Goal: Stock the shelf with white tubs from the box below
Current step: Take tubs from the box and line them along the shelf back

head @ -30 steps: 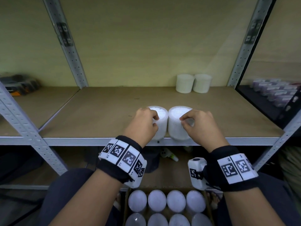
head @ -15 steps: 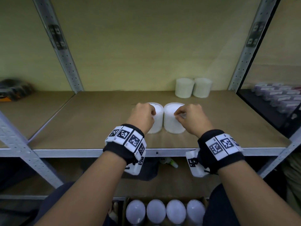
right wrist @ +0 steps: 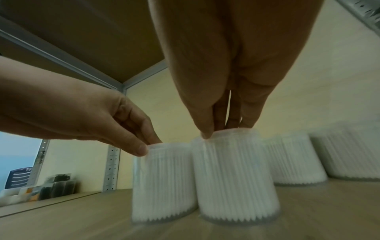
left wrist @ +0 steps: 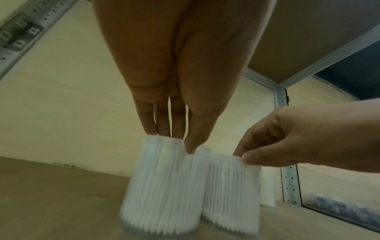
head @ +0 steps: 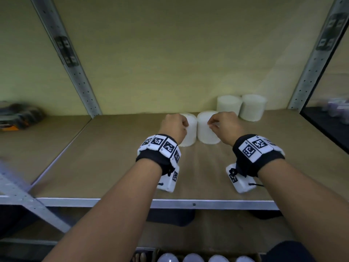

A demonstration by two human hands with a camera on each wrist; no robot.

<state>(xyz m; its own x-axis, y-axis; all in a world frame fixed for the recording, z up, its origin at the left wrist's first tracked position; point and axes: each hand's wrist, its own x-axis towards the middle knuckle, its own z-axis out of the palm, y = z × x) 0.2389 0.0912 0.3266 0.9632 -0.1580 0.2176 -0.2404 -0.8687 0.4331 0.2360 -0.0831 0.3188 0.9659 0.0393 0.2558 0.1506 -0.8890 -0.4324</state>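
Note:
Two white ribbed tubs stand side by side at mid-depth on the wooden shelf board (head: 113,157). My left hand (head: 174,127) pinches the top rim of the left tub (head: 189,135) between thumb and fingers, as the left wrist view shows with the left hand (left wrist: 174,142) on the left tub (left wrist: 162,186). In the same way my right hand (head: 224,127) pinches the right tub (head: 205,133), seen closer as right hand (right wrist: 222,129) on right tub (right wrist: 236,178). Two more tubs (head: 229,104) (head: 252,107) stand at the back right. The box of tubs (head: 192,259) shows at the bottom edge.
Perforated metal uprights (head: 75,72) (head: 309,69) bound the bay, with a metal front rail (head: 188,204). Dark blurred items (head: 18,116) lie in the left bay and small containers (head: 338,110) in the right bay. Bare board lies left of the tubs.
Both hands have moved the two tubs from the shelf's front edge deeper toward the back, close to the two tubs at the back right.

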